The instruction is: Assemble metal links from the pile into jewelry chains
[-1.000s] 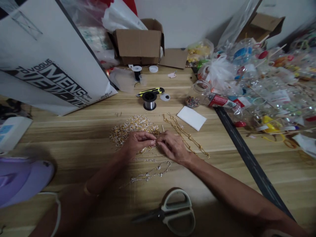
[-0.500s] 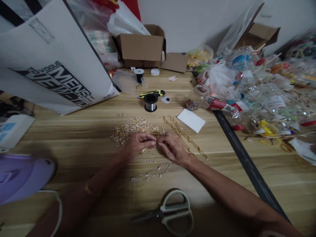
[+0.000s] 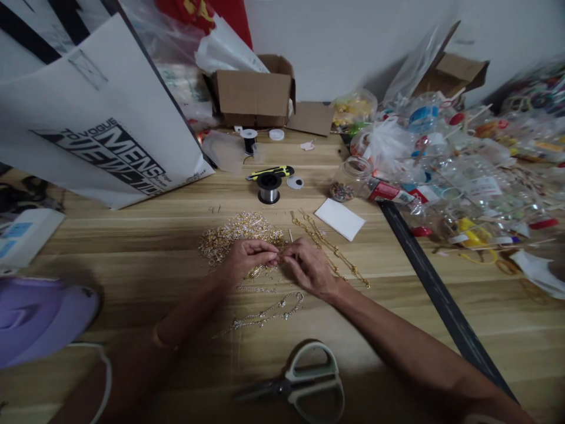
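Note:
My left hand (image 3: 251, 257) is pinched closed at the front edge of a pile of gold and silver jewelry pieces (image 3: 233, 232). Close against its fingertips, my right hand (image 3: 309, 266) is also closed in a pinch. Whatever they hold between them is too small to make out. Gold chains (image 3: 336, 252) lie just beyond and right of my right hand. Nearer to me, a silver chain with small charms (image 3: 282, 303) rests in a loop, with a short silver chain (image 3: 256, 289) above it.
Large scissors (image 3: 304, 380) lie in front. Behind the pile stand a wire spool (image 3: 269, 187), a yellow cutter knife (image 3: 271, 172), a jar of beads (image 3: 348, 179) and a white pad (image 3: 339, 218). A paper bag (image 3: 110, 118) is left; plastic bottles (image 3: 468, 176) crowd the right.
The whole view has shifted slightly, so background things sit a little lower. My hands keep the same pinched pose, with the fingertips moved very slightly.

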A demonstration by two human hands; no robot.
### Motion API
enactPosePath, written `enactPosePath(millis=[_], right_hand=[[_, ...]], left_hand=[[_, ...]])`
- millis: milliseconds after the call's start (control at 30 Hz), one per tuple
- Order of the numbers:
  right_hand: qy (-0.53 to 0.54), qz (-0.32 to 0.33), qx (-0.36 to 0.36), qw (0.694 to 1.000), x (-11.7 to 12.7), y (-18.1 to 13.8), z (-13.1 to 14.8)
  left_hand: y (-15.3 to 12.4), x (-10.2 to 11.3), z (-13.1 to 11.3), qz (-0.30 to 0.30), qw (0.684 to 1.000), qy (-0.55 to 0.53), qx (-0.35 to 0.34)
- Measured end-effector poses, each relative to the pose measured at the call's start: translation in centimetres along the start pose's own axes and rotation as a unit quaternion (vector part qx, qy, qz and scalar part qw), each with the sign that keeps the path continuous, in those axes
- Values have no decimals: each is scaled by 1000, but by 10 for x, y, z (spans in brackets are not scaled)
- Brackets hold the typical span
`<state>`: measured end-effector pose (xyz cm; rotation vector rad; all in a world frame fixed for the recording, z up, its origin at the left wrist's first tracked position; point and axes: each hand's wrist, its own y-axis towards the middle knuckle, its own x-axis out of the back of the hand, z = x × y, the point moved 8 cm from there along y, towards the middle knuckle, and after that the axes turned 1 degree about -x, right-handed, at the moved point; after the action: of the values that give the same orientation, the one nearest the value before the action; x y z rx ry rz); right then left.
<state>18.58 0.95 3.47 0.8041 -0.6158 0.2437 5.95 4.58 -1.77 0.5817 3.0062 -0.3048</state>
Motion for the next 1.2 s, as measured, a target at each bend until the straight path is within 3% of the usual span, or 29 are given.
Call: enactPosePath(millis=[1200], right_hand=[[-6,19,-9,1000,-3,0,-1]], left_hand=[[-3,-5,-12,-2,999,37,-8]])
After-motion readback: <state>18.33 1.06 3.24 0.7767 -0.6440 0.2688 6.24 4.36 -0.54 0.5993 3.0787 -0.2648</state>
